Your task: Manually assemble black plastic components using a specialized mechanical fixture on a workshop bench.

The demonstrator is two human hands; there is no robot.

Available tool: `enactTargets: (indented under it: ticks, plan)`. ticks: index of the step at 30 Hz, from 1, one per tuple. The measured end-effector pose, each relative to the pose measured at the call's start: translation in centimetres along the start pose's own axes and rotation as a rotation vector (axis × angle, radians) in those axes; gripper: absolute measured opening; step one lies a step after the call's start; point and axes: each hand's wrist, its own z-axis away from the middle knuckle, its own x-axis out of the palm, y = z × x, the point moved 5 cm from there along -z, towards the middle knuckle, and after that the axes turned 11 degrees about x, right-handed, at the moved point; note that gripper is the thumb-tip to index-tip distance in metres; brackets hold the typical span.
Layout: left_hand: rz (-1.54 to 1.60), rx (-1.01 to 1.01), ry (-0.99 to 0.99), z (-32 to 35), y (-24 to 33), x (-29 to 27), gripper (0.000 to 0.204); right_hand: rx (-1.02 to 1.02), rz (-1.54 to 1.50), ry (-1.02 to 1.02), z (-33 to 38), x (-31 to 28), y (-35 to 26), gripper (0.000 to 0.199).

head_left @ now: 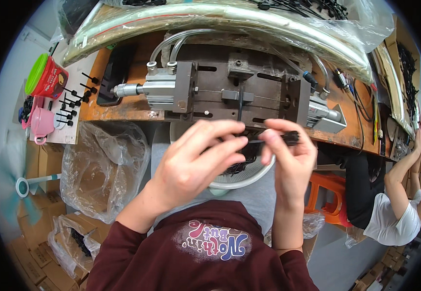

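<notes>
My right hand (290,157) pinches a small black plastic piece between thumb and forefinger; its thick, knob-like end (292,137) sticks out to the right. Facing it, my left hand (198,157) has its fingers stretched and apart, tips close to the right fingertips and slightly blurred. Its thumb is mostly hidden. Just beyond both hands is a dark metal clamping fixture (215,104) with two grey jaw blocks (237,96) meeting in the middle. A thin black rod (240,109) stands at those jaws. Below the hands, a pale basket (234,184) holds black parts, partly covered by my fingers.
Air cylinders (162,94) with hoses flank the fixture. Several black knobbed pieces (69,104) lie on the white board at left, near a pink cup (43,123) and red tub (48,77). Plastic-wrapped tubing (220,17) spans the back. A co-worker (399,208) sits at right by an orange stool (328,191).
</notes>
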Motion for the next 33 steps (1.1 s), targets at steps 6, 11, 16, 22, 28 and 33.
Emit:
enactTargets:
  ticks: [6,11,16,22,28,33]
  plan:
    - [-0.066,-0.031,-0.037,0.6,-2.3,1.8,0.029,-0.302,0.156,0.088,1.9,0.1,-1.5,0.029]
    - [-0.275,0.030,-0.085,0.5,-2.5,2.6,0.023,-0.460,0.223,0.119,3.5,-0.3,-1.6,0.029]
    - [-0.350,0.035,-0.126,-0.4,-2.3,2.5,0.022,-0.463,0.233,0.130,4.0,-0.3,-1.6,0.026]
    - [-0.353,-0.036,-0.180,-0.8,-2.5,2.4,0.022,-0.612,0.402,0.181,3.8,-0.1,-1.7,0.027]
    - [-0.384,-0.016,-0.168,-0.4,-2.6,2.1,0.028,-0.743,0.689,0.255,3.8,0.1,-1.7,0.035]
    - [0.387,-0.178,-0.018,-1.2,-0.2,0.8,0.041,-0.952,1.034,0.096,2.8,2.0,-1.7,0.043]
